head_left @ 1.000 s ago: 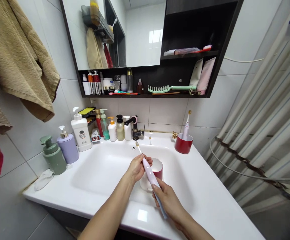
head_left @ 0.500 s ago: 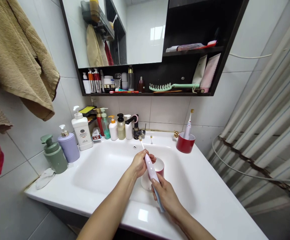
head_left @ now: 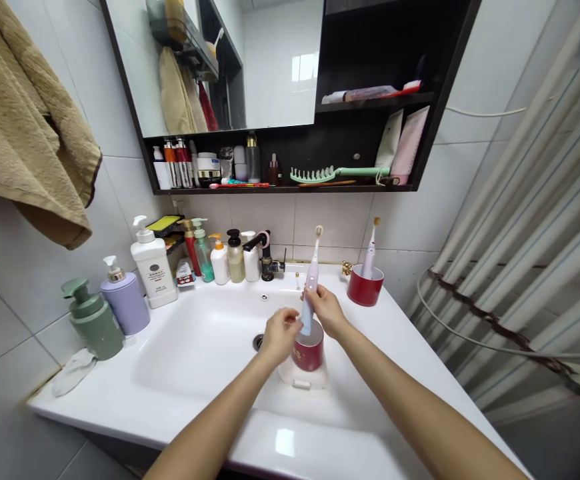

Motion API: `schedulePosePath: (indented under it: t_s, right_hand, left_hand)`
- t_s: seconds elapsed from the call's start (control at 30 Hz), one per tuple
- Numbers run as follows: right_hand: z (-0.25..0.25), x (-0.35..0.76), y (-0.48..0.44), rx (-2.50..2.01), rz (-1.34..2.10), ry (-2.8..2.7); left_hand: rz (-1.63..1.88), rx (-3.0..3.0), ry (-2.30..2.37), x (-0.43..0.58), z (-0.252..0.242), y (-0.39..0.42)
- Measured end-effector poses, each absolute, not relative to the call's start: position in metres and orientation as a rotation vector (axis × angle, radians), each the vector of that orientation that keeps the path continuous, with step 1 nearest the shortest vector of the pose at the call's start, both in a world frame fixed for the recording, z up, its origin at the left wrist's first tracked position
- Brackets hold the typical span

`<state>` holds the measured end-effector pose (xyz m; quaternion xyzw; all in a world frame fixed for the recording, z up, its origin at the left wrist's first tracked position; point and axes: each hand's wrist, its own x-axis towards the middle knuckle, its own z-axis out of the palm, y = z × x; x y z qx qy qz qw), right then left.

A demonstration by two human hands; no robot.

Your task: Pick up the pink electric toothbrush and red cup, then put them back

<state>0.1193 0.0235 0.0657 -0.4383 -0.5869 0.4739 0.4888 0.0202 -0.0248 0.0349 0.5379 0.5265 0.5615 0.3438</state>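
Note:
My right hand pinches an electric toothbrush with a pink and pale blue handle, held nearly upright with its head up. Its blue base is over the mouth of a red cup; I cannot tell whether it touches the inside. Beside the base is my left hand, its fingers loosely bent and apart, with nothing visible in them. Under the cup lies a white piece in the sink. A second electric toothbrush stands in another red cup on the right rim.
Several pump bottles line the left and back rim, among them a green bottle and a purple bottle. A black faucet stands at the back. Above hangs a dark mirror cabinet; folded plastic slats border the right.
The toothbrush has swung from leaning left to nearly upright above the cup. My left hand has come off its handle and dropped lower. The view has shifted slightly.

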Motion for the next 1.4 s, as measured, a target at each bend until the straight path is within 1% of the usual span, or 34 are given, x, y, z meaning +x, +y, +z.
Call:
schedulePosePath:
  t_s: [0.17,0.27,0.43,0.57,0.7,0.83,0.93,1.1,1.27,1.4]
  right_hand:
    - [0.036,0.127,0.029,-1.207,1.056,-1.546]
    - [0.024,0.131,0.027,-1.279,1.018,-1.616]
    - [0.017,0.136,0.032,-1.345,0.962,-1.715]
    - [0.026,0.144,0.053,-1.374,0.867,-1.758]
    - [0.053,0.156,0.088,-1.417,0.738,-1.775]
    - [0.078,0.164,0.125,-1.465,0.606,-1.790]
    - [0.084,0.166,0.147,-1.521,0.537,-1.783]
    - [0.078,0.169,0.174,-1.566,0.520,-1.788]
    - [0.074,0.171,0.187,-1.572,0.532,-1.766]
    - [0.083,0.172,0.184,-1.525,0.487,-1.699]
  left_hand:
    - [1.184,1.829,1.358,0.026,0.008,-0.035]
    - [1.105,1.871,1.376,0.028,0.004,-0.032]
    - [1.094,1.864,1.385,0.031,0.006,-0.022]
    - [1.172,1.877,1.311,0.040,0.023,-0.002]
    - [1.280,1.839,1.207,0.055,0.049,0.037]
    - [1.348,1.774,1.215,0.070,0.066,0.079]
    - [1.378,1.746,1.218,0.077,0.068,0.105]
    - [1.367,1.727,1.234,0.082,0.064,0.131]
    - [1.379,1.653,1.214,0.087,0.065,0.139]
    - [1.467,1.625,1.136,0.084,0.066,0.133]
